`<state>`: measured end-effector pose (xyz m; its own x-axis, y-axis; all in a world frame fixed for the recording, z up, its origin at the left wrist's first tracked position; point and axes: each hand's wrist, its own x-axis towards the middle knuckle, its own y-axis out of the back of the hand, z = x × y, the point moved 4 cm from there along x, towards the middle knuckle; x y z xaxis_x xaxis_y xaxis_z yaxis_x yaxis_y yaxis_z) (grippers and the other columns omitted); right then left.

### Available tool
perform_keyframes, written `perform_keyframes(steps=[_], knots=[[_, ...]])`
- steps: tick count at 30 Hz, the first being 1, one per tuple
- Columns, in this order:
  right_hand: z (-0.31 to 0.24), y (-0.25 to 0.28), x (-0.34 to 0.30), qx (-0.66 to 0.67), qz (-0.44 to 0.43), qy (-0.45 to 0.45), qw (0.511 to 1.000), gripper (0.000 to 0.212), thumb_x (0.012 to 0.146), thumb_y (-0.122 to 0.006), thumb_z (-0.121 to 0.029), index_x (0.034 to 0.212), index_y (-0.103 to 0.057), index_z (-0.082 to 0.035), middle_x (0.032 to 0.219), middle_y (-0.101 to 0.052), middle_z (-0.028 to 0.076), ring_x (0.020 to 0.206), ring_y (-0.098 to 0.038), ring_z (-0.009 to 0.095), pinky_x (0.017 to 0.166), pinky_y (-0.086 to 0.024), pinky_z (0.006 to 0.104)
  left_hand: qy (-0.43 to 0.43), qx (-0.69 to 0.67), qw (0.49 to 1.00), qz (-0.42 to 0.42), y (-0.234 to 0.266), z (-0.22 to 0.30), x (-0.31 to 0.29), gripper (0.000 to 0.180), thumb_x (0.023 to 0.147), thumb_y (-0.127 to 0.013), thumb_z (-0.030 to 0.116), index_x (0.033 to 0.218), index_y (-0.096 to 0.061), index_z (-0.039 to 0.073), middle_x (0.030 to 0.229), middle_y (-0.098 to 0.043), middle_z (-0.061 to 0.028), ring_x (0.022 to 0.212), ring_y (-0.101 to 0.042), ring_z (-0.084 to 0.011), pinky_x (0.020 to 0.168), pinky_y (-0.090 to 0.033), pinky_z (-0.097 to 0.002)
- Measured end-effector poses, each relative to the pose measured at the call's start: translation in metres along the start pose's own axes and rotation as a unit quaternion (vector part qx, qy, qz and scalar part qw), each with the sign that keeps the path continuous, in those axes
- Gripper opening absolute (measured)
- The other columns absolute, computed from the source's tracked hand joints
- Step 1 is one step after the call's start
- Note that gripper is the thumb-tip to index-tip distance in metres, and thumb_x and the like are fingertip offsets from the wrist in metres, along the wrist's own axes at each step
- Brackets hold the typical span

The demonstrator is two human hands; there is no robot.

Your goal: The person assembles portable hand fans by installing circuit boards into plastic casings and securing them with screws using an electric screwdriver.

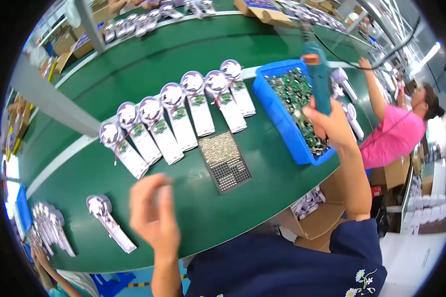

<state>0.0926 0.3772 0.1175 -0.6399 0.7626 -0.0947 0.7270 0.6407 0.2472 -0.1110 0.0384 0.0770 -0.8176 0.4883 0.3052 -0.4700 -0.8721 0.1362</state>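
Note:
My right hand (330, 119) is wrapped round a teal electric screwdriver (319, 74), held upright over the right side of the blue bin. Its upper end meets a dark cable. Over the near part of the table, my left hand (156, 213) is slightly blurred, fingers curled and thumb apart, with nothing visible in it. A single handheld fan half (106, 218), white and pale purple, lies to its left. Beyond it, several similar fan halves (172, 101) lie in a slanting row, many showing small green circuit boards. A black screw tray (226, 166), partly filled with small screws, lies between my hands.
The blue bin (285, 121) holds many green circuit boards. A grey post (54, 96) rises at left. More fan parts (49, 225) and another person's hands are at the far left. A co-worker in pink (394, 133) is at right; an open carton (322, 220) stands below the table edge.

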Motion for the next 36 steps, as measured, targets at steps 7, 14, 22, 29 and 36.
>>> perform_keyframes(steps=[7, 14, 22, 29, 36], knots=[[0.029, -0.123, -0.068, 0.31, -0.207, -0.137, 0.918, 0.022, 0.089, -0.07, -0.004, 0.097, -0.05, -0.005, 0.091, -0.066, 0.012, 0.044, -0.045, 0.005, 0.037, -0.033, 0.0203, 0.092, -0.3, 0.934, -0.174, -0.093, 0.003, -0.027, 0.043, 0.084, -0.07, -0.006, 0.126, -0.064, 0.0, 0.112, -0.07, -0.0125, 0.094, -0.069, -0.0165, 0.085, -0.055, -0.0288], [0.057, -0.177, -0.087, 0.378, -0.195, -0.18, 0.887, 0.026, 0.085, -0.069, 0.002, 0.103, -0.05, -0.003, 0.106, -0.067, 0.018, 0.045, -0.043, 0.005, 0.038, -0.035, 0.0215, 0.1, -0.133, 0.986, -0.02, -0.051, -0.018, -0.044, 0.032, 0.084, -0.072, -0.003, 0.115, -0.067, -0.003, 0.102, -0.074, -0.0137, 0.09, -0.073, -0.02, 0.077, -0.057, -0.0277], [0.081, -0.199, -0.12, 0.292, -0.228, -0.246, 0.896, 0.034, 0.08, -0.074, 0.005, 0.108, -0.056, -0.001, 0.098, -0.069, 0.013, 0.048, -0.048, 0.007, 0.041, -0.037, 0.0222, 0.298, -0.211, 0.93, -0.037, -0.014, -0.042, -0.068, 0.033, 0.082, -0.077, -0.001, 0.106, -0.054, -0.002, 0.091, -0.074, -0.0128, 0.085, -0.07, -0.0117, 0.075, -0.055, -0.0243], [0.079, -0.213, -0.133, 0.369, -0.332, -0.317, 0.809, 0.037, 0.079, -0.075, 0.002, 0.109, -0.053, -0.001, 0.086, -0.063, 0.008, 0.045, -0.046, 0.008, 0.04, -0.035, 0.0234, 0.305, -0.298, 0.899, -0.101, 0.0, -0.047, -0.074, 0.039, 0.076, -0.078, -0.01, 0.098, -0.048, 0.001, 0.088, -0.072, -0.0166, 0.083, -0.071, -0.0185, 0.074, -0.057, -0.0302], [0.079, -0.219, -0.123, 0.38, -0.308, -0.283, 0.825, 0.039, 0.079, -0.074, 0.003, 0.11, -0.052, -0.002, 0.106, -0.067, 0.017, 0.045, -0.045, 0.006, 0.038, -0.035, 0.0212, 0.3, -0.354, 0.879, -0.106, 0.004, -0.056, -0.066, 0.039, 0.079, -0.08, 0.0, 0.099, -0.048, 0.003, 0.087, -0.072, -0.0117, 0.082, -0.069, -0.0134, 0.074, -0.055, -0.0257]])
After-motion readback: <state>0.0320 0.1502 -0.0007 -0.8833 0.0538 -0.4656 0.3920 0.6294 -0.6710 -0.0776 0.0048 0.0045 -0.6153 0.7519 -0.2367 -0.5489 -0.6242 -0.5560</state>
